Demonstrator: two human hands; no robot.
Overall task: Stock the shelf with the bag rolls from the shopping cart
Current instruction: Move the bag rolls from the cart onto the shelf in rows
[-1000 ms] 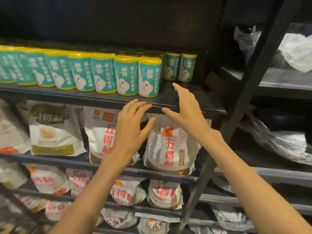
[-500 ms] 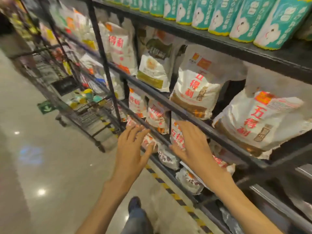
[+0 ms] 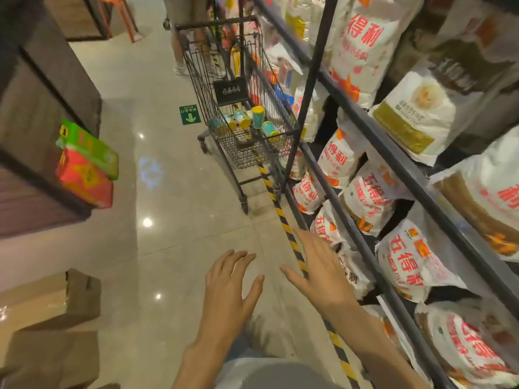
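Observation:
A wire shopping cart (image 3: 213,88) stands up the aisle against the shelf unit (image 3: 362,127). Several teal bag rolls with yellow caps (image 3: 257,116) lie and stand in its basket. My left hand (image 3: 229,293) and my right hand (image 3: 320,270) hang in front of me over the floor, fingers spread and holding nothing, well short of the cart. The shelf's top row of rolls is out of view.
White flour bags with red print (image 3: 407,262) fill the shelf tiers on the right. Black-and-yellow tape (image 3: 283,223) runs along the shelf base. Another shelf with green and red packs (image 3: 87,164) juts in at the left, cardboard boxes (image 3: 53,332) below. A person's legs (image 3: 182,46) stand behind the cart.
My view has swung left and down from the shelf of rolls to the aisle and the cart. Both hands have dropped away from the shelf and stay empty.

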